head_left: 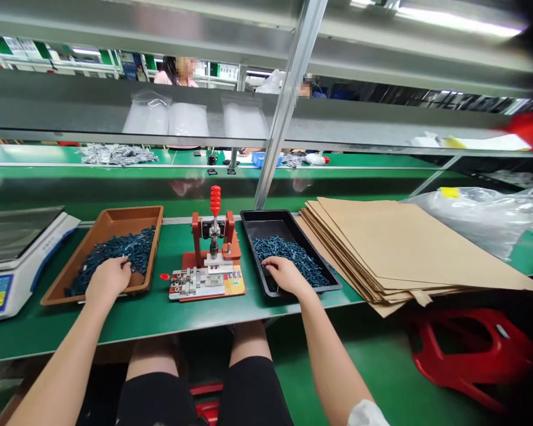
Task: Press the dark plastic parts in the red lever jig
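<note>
Head view: at ten o'clock our left hand point(109, 279), at two our right hand point(286, 277), touch screws point(128, 251) in trays point(133, 214) flanking the press point(211, 260) for easy reach, grip unclear.

A green-topped workbench point(115, 322) carries a red-handled toggle press point(211, 260) near the middle of the view. Just left of the press sits a brown plastic tray point(133, 216), with a digital scale point(18, 236) further left. Just right of the press lies a black plastic tray point(266, 215), then a stack of kraft cardboard sheets point(382, 242) overhanging the bench's front edge.
</note>
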### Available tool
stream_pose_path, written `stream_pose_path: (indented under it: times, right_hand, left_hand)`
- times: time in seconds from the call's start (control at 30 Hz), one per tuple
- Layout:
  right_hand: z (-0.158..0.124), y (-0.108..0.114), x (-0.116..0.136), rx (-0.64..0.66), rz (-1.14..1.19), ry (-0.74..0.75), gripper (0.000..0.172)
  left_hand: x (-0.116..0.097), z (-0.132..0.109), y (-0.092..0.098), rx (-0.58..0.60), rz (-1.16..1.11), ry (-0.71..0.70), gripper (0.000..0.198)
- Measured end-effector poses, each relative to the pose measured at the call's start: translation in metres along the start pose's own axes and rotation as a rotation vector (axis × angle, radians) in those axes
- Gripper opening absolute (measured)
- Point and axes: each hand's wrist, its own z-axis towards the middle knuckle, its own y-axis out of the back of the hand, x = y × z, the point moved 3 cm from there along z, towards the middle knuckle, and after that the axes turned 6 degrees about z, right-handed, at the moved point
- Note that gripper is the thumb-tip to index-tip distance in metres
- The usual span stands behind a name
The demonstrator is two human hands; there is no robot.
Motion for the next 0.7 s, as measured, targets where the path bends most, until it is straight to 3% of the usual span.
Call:
stream_pose_path:
  times: [0.07,0.17,0.27,0.37,0.43,0.53,0.6,0.7]
  right_hand:
    - [0.0,0.005,0.003,-0.054,0.073,-0.012,0.029]
    - [-0.008,0.004,0.02,-0.088,0.318,-0.048,0.032]
    - [-0.027,-0.014,0.049,-0.063,0.539,0.005,0.023]
    - [-0.047,-0.046,0.072,-0.067,0.571,0.126,0.009]
    - [-0.055,-0.07,0.079,-0.069,0.538,0.182,0.005]
    - [-0.055,-0.099,0.076,-0.074,0.454,0.266,0.012]
    - [-0.052,-0.11,0.069,-0.096,0.425,0.296,0.016]
    - [-0.048,-0.118,0.055,-0.141,0.472,0.233,0.018]
  left_hand:
    - [-0.006,-0.008,0.009,0.011,0.06,0.044,0.04]
    - [-0.012,-0.019,0.02,-0.044,-0.003,0.098,0.042]
    - [-0.02,-0.035,0.032,-0.227,-0.151,0.06,0.038]
    - [-0.041,-0.063,0.038,-0.382,-0.27,-0.098,0.036]
    - [-0.065,-0.085,0.033,-0.316,-0.356,-0.207,0.034]
    - [-0.107,-0.112,0.009,-0.019,-0.443,-0.332,0.033]
    - [-0.133,-0.121,-0.007,0.109,-0.419,-0.418,0.03]
    - [-0.163,-0.121,-0.022,0.084,-0.329,-0.541,0.024]
